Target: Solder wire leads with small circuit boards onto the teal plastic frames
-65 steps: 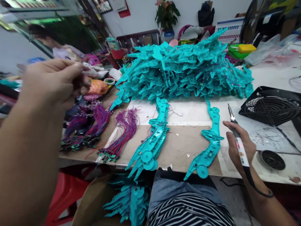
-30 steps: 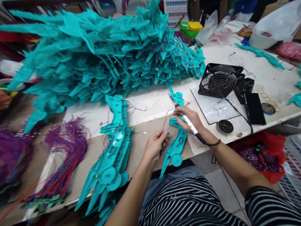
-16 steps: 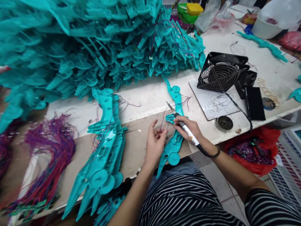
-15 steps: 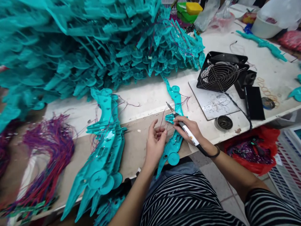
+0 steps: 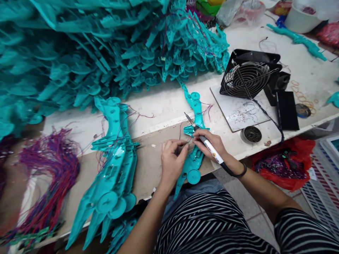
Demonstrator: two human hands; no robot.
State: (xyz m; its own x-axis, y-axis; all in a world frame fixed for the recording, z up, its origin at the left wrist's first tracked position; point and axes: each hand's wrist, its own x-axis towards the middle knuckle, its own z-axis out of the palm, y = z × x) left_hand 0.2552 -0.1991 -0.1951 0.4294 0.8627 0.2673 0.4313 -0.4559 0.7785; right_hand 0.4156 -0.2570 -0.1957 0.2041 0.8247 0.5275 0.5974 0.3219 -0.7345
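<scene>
My right hand (image 5: 215,144) grips a soldering iron (image 5: 212,151) with a white and black handle, its metal tip pointing up and away to the left. Close beside it, my left hand (image 5: 172,160) is closed, thumb and forefinger pinched on a thin wire (image 5: 180,129); its other fingers are curled. Beneath both hands lies a long turquoise plastic part (image 5: 194,160) with round discs and a pointed end over the table edge. Thin red and purple wires (image 5: 209,107) run along its upper half. The hands hide part of its middle.
Stacked turquoise parts (image 5: 116,151) lie left, beside a bundle of red and purple wires (image 5: 57,169). A large heap of such parts (image 5: 106,53) fills the back. To the right stand a black fan (image 5: 249,79), a white board (image 5: 235,114) and a round tin (image 5: 251,134). A red bag (image 5: 304,169) sits below.
My left hand has turned and its fingers have drawn in more tightly, closer to my right hand. The soldering iron stays in my right hand. The whole view has shifted slightly.
</scene>
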